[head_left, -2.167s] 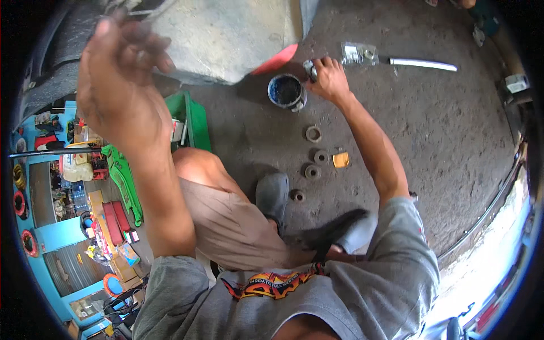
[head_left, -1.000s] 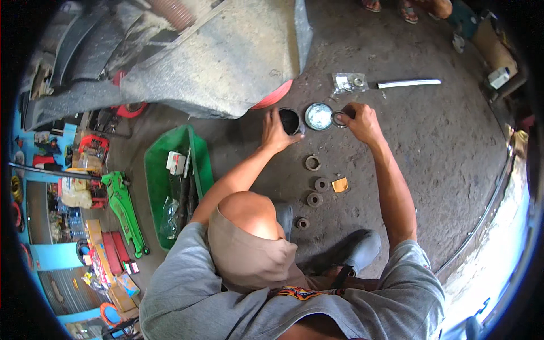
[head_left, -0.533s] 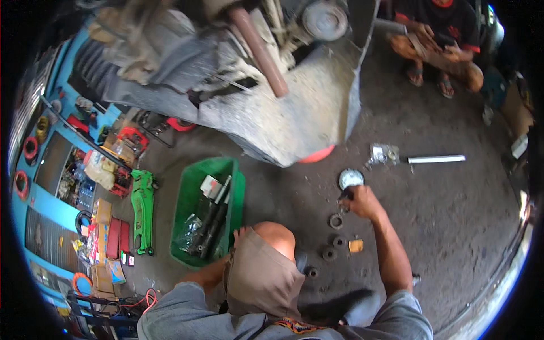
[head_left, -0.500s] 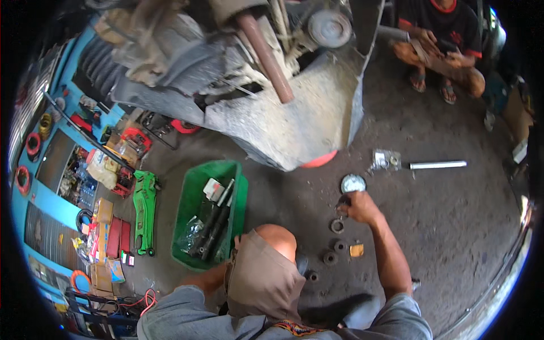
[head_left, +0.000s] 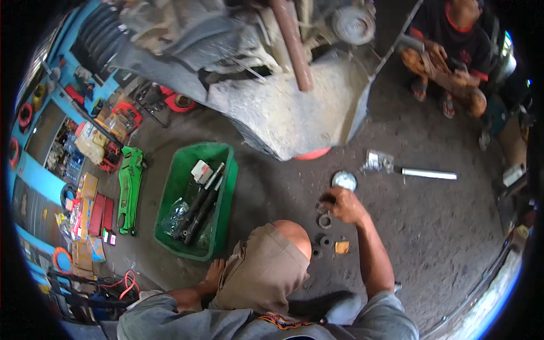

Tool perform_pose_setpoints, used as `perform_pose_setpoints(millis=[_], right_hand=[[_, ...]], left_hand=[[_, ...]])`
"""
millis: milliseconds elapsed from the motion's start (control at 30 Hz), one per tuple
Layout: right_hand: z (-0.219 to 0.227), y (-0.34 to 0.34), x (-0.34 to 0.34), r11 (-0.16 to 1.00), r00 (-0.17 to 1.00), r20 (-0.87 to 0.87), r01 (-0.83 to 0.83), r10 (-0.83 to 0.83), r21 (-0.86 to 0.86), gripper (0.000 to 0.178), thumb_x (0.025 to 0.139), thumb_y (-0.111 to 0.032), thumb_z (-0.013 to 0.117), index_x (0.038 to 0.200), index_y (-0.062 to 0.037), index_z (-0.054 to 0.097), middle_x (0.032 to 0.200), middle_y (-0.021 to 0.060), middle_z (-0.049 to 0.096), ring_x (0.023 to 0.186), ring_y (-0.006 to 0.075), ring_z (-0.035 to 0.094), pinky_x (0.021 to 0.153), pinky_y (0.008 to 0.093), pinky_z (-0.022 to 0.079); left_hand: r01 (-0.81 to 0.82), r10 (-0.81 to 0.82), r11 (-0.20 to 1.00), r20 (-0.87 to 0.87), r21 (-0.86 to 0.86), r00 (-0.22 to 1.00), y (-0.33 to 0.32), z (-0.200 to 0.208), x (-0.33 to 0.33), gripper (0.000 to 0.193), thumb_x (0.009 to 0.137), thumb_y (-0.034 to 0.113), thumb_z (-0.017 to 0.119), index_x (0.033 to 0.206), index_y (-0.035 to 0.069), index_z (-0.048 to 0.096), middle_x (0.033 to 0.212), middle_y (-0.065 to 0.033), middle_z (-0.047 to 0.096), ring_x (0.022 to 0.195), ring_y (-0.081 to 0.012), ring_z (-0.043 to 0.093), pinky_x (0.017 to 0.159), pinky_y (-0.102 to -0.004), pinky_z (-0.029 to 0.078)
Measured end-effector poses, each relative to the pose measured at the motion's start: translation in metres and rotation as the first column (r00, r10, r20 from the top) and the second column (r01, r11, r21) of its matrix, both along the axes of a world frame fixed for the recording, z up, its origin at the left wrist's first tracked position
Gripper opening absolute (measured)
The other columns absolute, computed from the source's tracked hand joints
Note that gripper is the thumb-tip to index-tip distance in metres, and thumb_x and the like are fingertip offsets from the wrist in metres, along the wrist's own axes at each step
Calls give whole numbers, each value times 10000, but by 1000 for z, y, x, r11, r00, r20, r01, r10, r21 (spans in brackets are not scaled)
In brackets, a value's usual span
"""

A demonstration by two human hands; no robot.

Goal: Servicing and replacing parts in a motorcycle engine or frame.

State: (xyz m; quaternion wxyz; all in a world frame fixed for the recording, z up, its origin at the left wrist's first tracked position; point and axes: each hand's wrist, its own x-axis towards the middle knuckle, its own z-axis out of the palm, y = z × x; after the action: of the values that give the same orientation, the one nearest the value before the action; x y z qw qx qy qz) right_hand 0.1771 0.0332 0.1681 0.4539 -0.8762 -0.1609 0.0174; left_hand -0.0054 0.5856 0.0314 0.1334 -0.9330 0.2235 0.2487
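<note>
My right hand (head_left: 345, 205) reaches over the floor with its fingers pinched together. Beneath its fingertips is a metal ring (head_left: 324, 221), with another partly hidden ring touching the fingers; whether they grip it I cannot make out. Just beyond the hand lies a round silvery tin (head_left: 344, 180). Closer to me are small dark bushings (head_left: 326, 242) and a square orange-brown piece (head_left: 341, 247). My left hand (head_left: 214, 273) is low beside my knee, fingers stretched out, near the close end of a green crate (head_left: 225, 224). Two black shock absorbers (head_left: 199, 216) lie in that crate.
A vehicle's dirty underside and splash panel (head_left: 294, 113) hang ahead. A bar (head_left: 429, 174) and a plastic packet (head_left: 378, 161) lie at right. A green floor jack (head_left: 131, 190) and cardboard boxes (head_left: 86, 218) stand at left. Another person (head_left: 450, 56) squats at far right.
The whole view has shifted a little. My left hand has come away from the crate's side toward me. My right hand stays over the rings, its fingers moved slightly left.
</note>
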Motion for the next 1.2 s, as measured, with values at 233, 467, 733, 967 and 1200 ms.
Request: perform_pose_setpoints(millis=[233, 467, 733, 967, 1200], right_hand=[[44, -66, 0, 914, 910, 80, 402, -406, 57, 245, 788, -152, 729, 969, 10, 698, 882, 195, 700, 800, 313, 683, 724, 396, 518], [113, -185, -63, 818, 930, 42, 343, -366, -462, 225, 802, -142, 720, 964, 9, 678, 862, 192, 695, 852, 337, 686, 758, 416, 524], [145, -225, -214, 618, 811, -1, 445, -585, -648, 128, 814, -110, 695, 909, -25, 689, 876, 167, 686, 849, 333, 672, 760, 448, 512], [39, -176, -274, 863, 676, -578, 180, -457, -471, 201, 803, -175, 621, 895, -6, 679, 913, 223, 672, 907, 412, 648, 801, 493, 516], [2, -119, -265, 944, 740, -660, -114, -127, -309, 195, 775, -57, 610, 925, 30, 699, 900, 251, 699, 884, 402, 698, 748, 458, 569]], left_hand=[[164, -14, 927, 406, -338, 914, -184, 98, 157, 1020, 556, 309, 863, 1414, 35, 383, 1312, -240, 465, 1230, -430, 437, 1027, -522, 369], [587, -545, 509, 293, -629, 786, -427, 159, 249, 1187, 516, 232, 920, 1492, 21, 278, 1406, -268, 377, 1270, -461, 416, 1092, -494, 360], [643, -733, 211, 316, -736, 602, -660, 127, 189, 1335, 567, 314, 911, 1529, -26, 52, 1346, -311, 387, 1267, -452, 424, 1096, -509, 353], [373, -646, 298, 102, -878, 756, -758, 67, 89, 1331, 556, 336, 938, 1514, -46, 97, 1447, -344, 339, 1332, -478, 377, 1129, -490, 325], [418, -489, 140, 304, -898, 818, -708, 37, 111, 1076, 697, 277, 833, 1462, -109, 183, 1455, -338, 318, 1372, -484, 302, 1152, -494, 271]])
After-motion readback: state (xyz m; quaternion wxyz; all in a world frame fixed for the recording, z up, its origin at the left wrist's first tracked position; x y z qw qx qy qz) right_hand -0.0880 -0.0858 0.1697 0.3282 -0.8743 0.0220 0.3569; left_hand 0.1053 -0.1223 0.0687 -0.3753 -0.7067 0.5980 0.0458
